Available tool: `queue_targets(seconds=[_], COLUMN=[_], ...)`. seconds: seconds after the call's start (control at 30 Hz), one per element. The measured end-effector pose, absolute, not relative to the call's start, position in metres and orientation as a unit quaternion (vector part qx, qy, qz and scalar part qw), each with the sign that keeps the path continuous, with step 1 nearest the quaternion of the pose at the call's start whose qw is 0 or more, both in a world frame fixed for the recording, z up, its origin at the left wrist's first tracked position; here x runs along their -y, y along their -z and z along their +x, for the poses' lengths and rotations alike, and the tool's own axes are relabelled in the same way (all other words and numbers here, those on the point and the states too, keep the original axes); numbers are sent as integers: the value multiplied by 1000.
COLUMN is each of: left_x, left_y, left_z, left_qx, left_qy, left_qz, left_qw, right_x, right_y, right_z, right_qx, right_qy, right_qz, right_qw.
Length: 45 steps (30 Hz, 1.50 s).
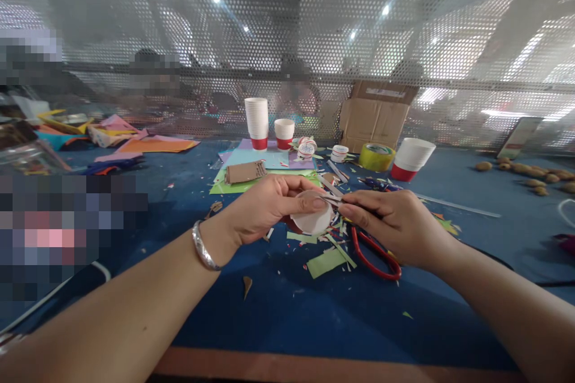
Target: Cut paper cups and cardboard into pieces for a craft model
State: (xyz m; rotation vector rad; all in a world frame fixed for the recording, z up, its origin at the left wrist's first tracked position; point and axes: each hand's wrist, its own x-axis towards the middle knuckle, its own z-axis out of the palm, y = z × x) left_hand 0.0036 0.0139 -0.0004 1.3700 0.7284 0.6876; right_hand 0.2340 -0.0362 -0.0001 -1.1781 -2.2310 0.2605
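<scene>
Blue cloth covers the worktable point(278, 311), which runs to a perforated metal screen point(314, 24) at the far side.

The left hand point(265, 206) reaches in from the near left with a silver bangle point(204, 245) on the wrist. Its fingers curl over the top and the thumb presses from the side, gripping a white paper cup point(312, 219) held just above the table in the middle of the scene, its round end facing the camera. The right hand point(395, 224) comes in from the near right, knuckles up. It is closed around red-handled scissors point(376, 258), whose blades meet the cup's upper rim beside the left thumb.

Loose coloured paper sheets point(144, 145) lie at the far left. Paper snippets are scattered under the hands, the largest a green scrap point(326, 262). Beyond the hands, a flat cardboard piece point(245, 172) rests on pastel sheets.

Further back stand one stack of cups point(256, 122) and one single cup point(284, 133), both red at the base. To the right are one open cardboard box point(375, 114), one yellow-green tape roll point(376, 157) and one upturned cup point(411, 158). Several small brown lumps point(530, 176) sit at the far right; what they are I cannot tell.
</scene>
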Motion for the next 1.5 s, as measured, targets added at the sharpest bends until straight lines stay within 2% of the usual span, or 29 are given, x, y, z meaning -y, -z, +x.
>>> queue_targets(seconds=[0.53, 0.7, 0.87, 1.1, 1.27, 1.5], left_x=[-14, -14, -11, -7, -5, -1], left_y=[0, -1, 0, 6, 5, 3], left_z=[2, 2, 5, 10, 11, 17], left_qx=[-303, -295, -316, -318, -327, -351], left_qy=[-292, -304, -288, -287, -274, -278], left_qz=[621, 622, 652, 684, 709, 682], left_qw=[661, 658, 626, 590, 563, 579], right_x=[38, 32, 28, 29, 30, 30], right_y=[0, -3, -1, 11, 13, 12], right_z=[235, 235, 233, 225, 226, 222], right_qx=[844, 816, 766, 744, 765, 804], right_qy=[-92, -145, -266, -362, -335, -250], right_qz=[-433, -453, -449, -426, -431, -425], right_qw=[304, 327, 376, 366, 341, 332])
